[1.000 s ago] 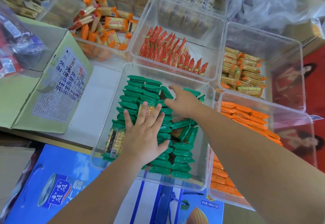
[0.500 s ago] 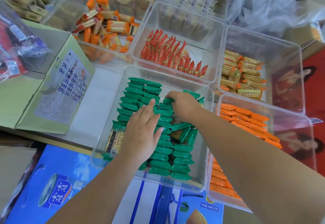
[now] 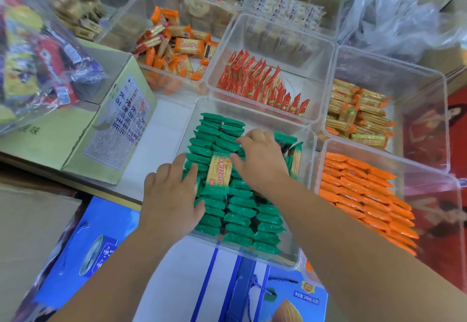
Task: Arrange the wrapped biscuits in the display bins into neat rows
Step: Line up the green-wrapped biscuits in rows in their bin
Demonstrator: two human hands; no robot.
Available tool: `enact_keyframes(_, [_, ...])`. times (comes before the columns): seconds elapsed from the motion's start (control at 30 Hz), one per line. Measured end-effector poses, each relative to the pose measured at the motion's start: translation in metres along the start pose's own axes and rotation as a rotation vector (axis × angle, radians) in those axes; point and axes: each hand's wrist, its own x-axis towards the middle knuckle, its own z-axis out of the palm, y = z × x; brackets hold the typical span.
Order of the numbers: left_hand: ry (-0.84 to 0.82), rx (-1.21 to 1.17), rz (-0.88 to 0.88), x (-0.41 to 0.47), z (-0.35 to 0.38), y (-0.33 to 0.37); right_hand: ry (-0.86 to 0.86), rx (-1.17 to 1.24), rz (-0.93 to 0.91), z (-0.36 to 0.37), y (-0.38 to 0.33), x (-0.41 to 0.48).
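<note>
Centre frame: our left hand point(image 3: 171, 196) flat on green packets point(image 3: 240, 218) — right hand point(image 3: 261, 161) curled, grip unclear — one face-up packet point(image 3: 217, 173) between them.

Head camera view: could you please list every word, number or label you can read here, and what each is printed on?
"240mL×20": blue almond carton, bottom right, after small characters I cannot read.
Printed label on the green carton: upside down, too blurred to read.
Red characters on the face-up biscuit packet: blurred.
Characters on the blue can carton: blurred.
</note>
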Motion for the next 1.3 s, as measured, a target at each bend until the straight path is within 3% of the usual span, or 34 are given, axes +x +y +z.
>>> enact_keyframes(0.1, [-0.124, 0.102, 0.023, -0.001, 0.005, 0.000, -0.076, -0.042, -0.092, 0.009, -0.030, -0.010])
enact_keyframes(0.23, [-0.184, 0.166, 0.067, -0.001, 0.003, -0.004, -0.114, -0.082, -0.084, 0.021, -0.045, -0.024])
enact_keyframes(0.43, [-0.163, 0.083, 0.140, -0.006, -0.005, -0.011, -0.122, -0.013, -0.054, 0.023, -0.045, -0.035])
enact_keyframes(0.63, [-0.108, -0.021, 0.170, -0.001, -0.023, -0.017, -0.172, -0.140, 0.042, 0.018, -0.037, -0.038])
enact_keyframes(0.77, [-0.072, -0.311, 0.095, -0.003, -0.033, -0.023, -0.175, 0.000, 0.035, 0.014, -0.036, -0.039])
enact_keyframes(0.9, [-0.147, -0.507, -0.013, -0.009, -0.039, -0.035, -0.263, 0.377, 0.048, -0.001, -0.024, -0.040])
enact_keyframes(1.0, [-0.115, -0.731, -0.110, -0.007, -0.045, -0.043, -0.139, 0.522, 0.103, -0.023, -0.003, -0.036])
enact_keyframes(1.17, [0.167, -1.106, -0.322, 0.009, -0.051, -0.036, 0.327, 0.542, 0.178, -0.059, 0.029, -0.017])
enact_keyframes(1.3, [0.254, -1.209, -0.287, 0.030, -0.052, -0.017, 0.285, 0.325, 0.150, -0.045, 0.036, 0.003])
